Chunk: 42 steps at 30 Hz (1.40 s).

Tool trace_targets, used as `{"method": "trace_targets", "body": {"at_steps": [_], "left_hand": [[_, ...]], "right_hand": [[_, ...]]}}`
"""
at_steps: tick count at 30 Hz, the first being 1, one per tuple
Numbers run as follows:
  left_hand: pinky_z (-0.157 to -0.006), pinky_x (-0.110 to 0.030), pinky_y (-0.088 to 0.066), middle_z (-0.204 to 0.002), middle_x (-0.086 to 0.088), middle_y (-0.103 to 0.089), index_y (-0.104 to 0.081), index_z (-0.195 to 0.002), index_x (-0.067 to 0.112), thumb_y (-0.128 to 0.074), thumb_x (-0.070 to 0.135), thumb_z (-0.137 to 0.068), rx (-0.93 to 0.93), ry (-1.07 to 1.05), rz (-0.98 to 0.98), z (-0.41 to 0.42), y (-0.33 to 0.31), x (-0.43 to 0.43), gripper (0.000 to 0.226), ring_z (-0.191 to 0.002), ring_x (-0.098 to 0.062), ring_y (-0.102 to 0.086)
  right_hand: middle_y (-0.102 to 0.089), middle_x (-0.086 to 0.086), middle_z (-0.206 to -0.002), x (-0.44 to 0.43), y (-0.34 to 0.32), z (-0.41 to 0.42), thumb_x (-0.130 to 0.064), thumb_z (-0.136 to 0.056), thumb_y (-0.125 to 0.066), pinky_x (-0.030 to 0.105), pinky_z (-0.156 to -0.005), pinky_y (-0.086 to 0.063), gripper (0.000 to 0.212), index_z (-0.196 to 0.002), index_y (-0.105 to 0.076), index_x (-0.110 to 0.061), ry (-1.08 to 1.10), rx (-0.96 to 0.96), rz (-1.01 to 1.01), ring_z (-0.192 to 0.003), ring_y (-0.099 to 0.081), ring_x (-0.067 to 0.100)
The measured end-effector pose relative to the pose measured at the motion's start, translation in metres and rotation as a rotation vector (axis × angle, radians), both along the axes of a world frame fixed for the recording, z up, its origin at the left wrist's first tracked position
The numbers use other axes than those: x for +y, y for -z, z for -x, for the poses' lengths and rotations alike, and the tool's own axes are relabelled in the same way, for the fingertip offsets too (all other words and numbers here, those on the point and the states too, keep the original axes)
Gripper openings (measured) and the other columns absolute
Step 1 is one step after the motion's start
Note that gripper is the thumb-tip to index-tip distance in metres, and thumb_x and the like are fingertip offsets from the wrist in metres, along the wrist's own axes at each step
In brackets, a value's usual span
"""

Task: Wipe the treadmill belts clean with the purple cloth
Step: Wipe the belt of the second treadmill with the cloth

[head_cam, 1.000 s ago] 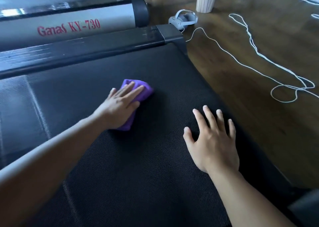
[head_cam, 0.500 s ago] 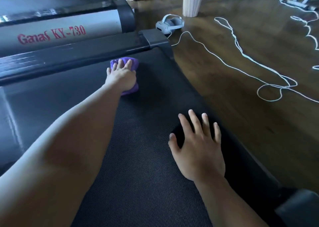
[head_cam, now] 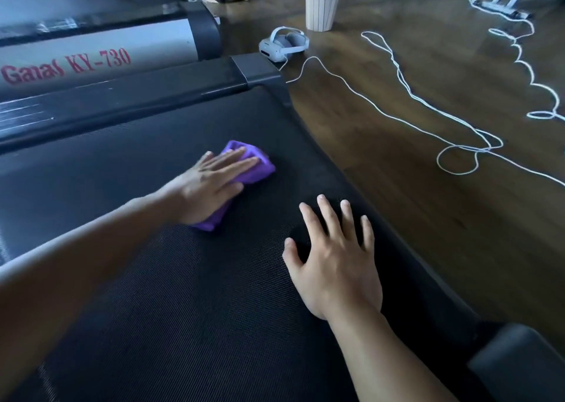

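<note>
The black textured treadmill belt (head_cam: 189, 310) fills the lower left of the view. A folded purple cloth (head_cam: 255, 169) lies on it in the upper middle. My left hand (head_cam: 211, 184) presses flat on the cloth with straight fingers, covering most of it. My right hand (head_cam: 333, 258) rests flat on the belt near its right edge, fingers spread and holding nothing.
A dark side rail (head_cam: 122, 96) and a grey second treadmill marked "Ganas KY-730" (head_cam: 67, 65) lie beyond the belt. On the wooden floor to the right are a white headset (head_cam: 282, 44), a ribbed bin (head_cam: 322, 2) and looping white cables (head_cam: 458, 154).
My left hand pushed the cloth up to the rail at the belt's far end, then slid it back toward me and to the right. My right hand stayed planted on the belt.
</note>
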<state>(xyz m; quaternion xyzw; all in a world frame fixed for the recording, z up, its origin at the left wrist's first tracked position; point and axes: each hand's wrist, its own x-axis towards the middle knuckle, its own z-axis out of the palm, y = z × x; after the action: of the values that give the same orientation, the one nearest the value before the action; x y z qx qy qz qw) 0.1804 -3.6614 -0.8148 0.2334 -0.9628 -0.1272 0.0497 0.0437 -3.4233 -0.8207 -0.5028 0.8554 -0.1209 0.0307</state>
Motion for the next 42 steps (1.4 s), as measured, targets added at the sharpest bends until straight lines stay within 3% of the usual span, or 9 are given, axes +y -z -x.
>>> {"method": "trace_targets", "body": {"at_steps": [4, 7, 11, 21, 29, 33, 42], "left_hand": [[-0.119, -0.041, -0.003, -0.161, -0.002, -0.015, -0.025, -0.151, 0.032, -0.04, 0.031, -0.102, 0.018, -0.248, 0.018, 0.004, 0.002, -0.047, 0.051, -0.148, -0.014, -0.009], [-0.117, -0.049, -0.009, -0.16, -0.008, -0.017, -0.027, -0.151, 0.024, -0.034, 0.028, -0.102, 0.001, -0.467, 0.046, 0.039, 0.0, -0.076, 0.05, -0.147, -0.024, -0.015], [-0.117, -0.051, -0.009, -0.159, -0.011, -0.015, -0.022, -0.149, 0.024, -0.026, 0.035, -0.098, -0.068, -0.6, 0.033, 0.085, 0.0, -0.09, 0.053, -0.145, -0.033, -0.016], [-0.121, -0.04, 0.001, -0.162, 0.003, -0.007, -0.019, -0.151, 0.037, -0.034, 0.034, -0.103, 0.001, -0.123, -0.003, 0.11, -0.001, -0.021, 0.051, -0.149, -0.012, 0.0], [-0.12, -0.04, -0.001, -0.162, -0.002, -0.009, -0.021, -0.152, 0.032, -0.039, 0.032, -0.103, 0.012, -0.025, 0.006, 0.087, -0.001, 0.046, 0.052, -0.149, -0.017, -0.004], [-0.12, -0.037, 0.0, -0.162, 0.0, -0.008, -0.02, -0.152, 0.034, -0.038, 0.034, -0.102, 0.002, -0.025, 0.018, 0.072, 0.0, 0.09, 0.053, -0.149, -0.018, -0.004], [-0.121, -0.04, 0.0, -0.161, 0.006, -0.001, -0.013, -0.152, 0.039, -0.021, 0.048, -0.096, -0.082, 0.152, -0.001, 0.006, -0.009, 0.221, 0.058, -0.149, -0.012, 0.004]], "right_hand": [[-0.024, -0.002, -0.163, 0.002, 0.0, 0.0, -0.06, -0.092, -0.027, 0.053, -0.121, -0.01, 0.068, -0.152, -0.034, -0.03, -0.007, -0.003, 0.022, -0.151, -0.016, 0.028], [-0.026, 0.0, -0.162, 0.002, -0.001, 0.0, -0.059, -0.093, -0.029, 0.054, -0.121, -0.011, 0.067, -0.152, -0.036, -0.028, -0.011, -0.005, 0.027, -0.151, -0.017, 0.029], [-0.001, -0.005, -0.166, 0.003, -0.002, 0.003, -0.06, -0.096, -0.023, 0.049, -0.121, 0.007, 0.066, -0.156, -0.014, -0.034, -0.039, -0.064, -0.001, -0.153, 0.009, 0.023], [-0.007, -0.004, -0.166, 0.004, -0.004, 0.003, -0.059, -0.096, -0.028, 0.049, -0.122, 0.007, 0.065, -0.155, -0.02, -0.031, -0.034, -0.086, 0.035, -0.153, 0.005, 0.025], [-0.03, 0.001, -0.16, 0.015, -0.009, 0.006, -0.044, -0.094, -0.047, 0.042, -0.124, -0.004, 0.057, -0.146, -0.042, -0.02, -0.035, -0.181, 0.11, -0.151, -0.014, 0.022], [-0.023, -0.001, -0.163, 0.053, -0.014, 0.006, -0.042, -0.097, -0.046, 0.036, -0.123, -0.003, 0.056, -0.148, -0.039, -0.022, -0.042, -0.202, 0.07, -0.152, -0.012, 0.019], [-0.021, -0.002, -0.164, 0.158, -0.03, 0.002, -0.044, -0.097, -0.045, 0.043, -0.123, -0.01, 0.058, -0.15, -0.036, -0.023, 0.076, -0.143, -0.097, -0.151, -0.014, 0.024]]}}
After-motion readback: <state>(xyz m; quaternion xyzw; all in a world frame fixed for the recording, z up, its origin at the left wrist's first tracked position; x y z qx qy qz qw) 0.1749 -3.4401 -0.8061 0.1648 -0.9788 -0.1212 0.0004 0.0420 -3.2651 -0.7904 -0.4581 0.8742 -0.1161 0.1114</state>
